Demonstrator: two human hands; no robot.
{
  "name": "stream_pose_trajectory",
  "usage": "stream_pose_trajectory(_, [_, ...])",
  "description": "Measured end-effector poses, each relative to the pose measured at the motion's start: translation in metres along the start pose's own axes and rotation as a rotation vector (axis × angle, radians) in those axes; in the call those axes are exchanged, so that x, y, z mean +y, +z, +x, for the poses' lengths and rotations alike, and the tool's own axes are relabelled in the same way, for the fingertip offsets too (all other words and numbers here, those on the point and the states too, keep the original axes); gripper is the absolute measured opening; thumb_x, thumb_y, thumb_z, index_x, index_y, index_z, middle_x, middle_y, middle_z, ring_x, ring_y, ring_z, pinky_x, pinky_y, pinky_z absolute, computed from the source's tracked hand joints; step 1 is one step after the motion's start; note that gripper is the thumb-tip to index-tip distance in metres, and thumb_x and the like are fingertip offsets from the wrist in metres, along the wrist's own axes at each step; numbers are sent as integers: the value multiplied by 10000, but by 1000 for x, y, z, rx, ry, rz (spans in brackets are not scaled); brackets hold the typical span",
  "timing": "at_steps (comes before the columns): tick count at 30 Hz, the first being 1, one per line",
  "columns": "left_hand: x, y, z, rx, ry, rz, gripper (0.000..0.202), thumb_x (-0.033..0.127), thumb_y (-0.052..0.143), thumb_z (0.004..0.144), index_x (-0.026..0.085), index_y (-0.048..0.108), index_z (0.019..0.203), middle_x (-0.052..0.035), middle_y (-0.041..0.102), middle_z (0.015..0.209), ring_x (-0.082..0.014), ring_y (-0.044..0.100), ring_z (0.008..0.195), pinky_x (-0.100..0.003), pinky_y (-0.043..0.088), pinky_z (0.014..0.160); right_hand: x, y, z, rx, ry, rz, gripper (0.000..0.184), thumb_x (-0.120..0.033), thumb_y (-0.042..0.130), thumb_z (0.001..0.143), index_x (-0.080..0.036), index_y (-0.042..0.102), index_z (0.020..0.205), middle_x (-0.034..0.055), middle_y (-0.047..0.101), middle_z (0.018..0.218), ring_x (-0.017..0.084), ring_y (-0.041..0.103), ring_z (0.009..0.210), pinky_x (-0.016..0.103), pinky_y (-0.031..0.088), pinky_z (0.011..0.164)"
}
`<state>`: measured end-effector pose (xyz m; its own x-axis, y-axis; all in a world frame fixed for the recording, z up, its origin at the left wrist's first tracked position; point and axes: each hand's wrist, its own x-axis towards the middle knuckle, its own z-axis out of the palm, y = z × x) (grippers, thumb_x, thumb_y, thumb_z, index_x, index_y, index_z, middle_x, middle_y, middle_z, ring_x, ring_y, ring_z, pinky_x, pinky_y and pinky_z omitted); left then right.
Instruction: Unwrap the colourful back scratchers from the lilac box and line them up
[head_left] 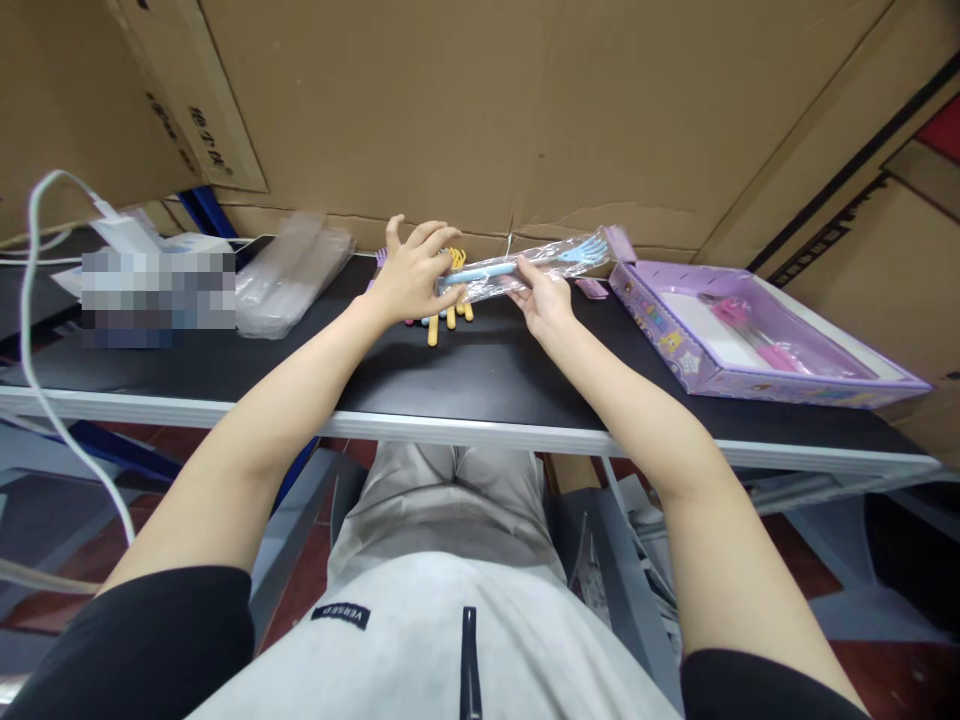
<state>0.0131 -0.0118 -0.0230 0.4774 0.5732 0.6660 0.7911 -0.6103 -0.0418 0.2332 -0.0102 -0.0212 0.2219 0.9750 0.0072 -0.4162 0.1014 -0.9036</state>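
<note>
A light blue plastic fork [525,262] lies inside a clear plastic sleeve [504,281], held just above the black table [480,375]. My left hand [414,272] grips the sleeve's left end with curled fingers. My right hand [541,292] pinches the sleeve near its middle from below. Under my left hand lies a small pile of yellow and other coloured plastic utensils [447,316].
An open purple toy box [750,335] with pink items inside sits at the right. A stack of clear sleeves [289,275] lies at the left, beside a white charger and cable [45,300]. Cardboard sheets [525,110] wall off the back.
</note>
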Motion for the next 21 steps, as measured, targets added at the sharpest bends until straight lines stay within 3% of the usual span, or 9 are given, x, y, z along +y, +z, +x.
stream_pose_trajectory(7, [6,-6,-1,7,-27,-7,254,434,624,876,267,662,1064,-100,585,1566,-397,431,1507,-688,134,1269,-2,1,-2,-11,-17,2,297,-251,880,797,-220,595,877,-29,737,848,173,785,908,325,654,866])
stream_pose_trajectory(13, [2,-4,0,-32,-16,-43,248,404,573,921,269,678,1101,-100,584,1567,-395,431,1512,-696,129,1273,-4,1,-3,11,0,12,233,-242,828,841,-218,600,881,-27,737,849,167,777,898,322,653,862])
stream_pose_trajectory(21, [2,-4,3,0,-18,-46,224,294,520,949,257,694,1085,-100,584,1564,-392,442,1509,-725,128,1264,-5,0,5,23,-7,8,329,-357,877,815,-225,578,851,-22,725,827,171,768,899,322,649,856])
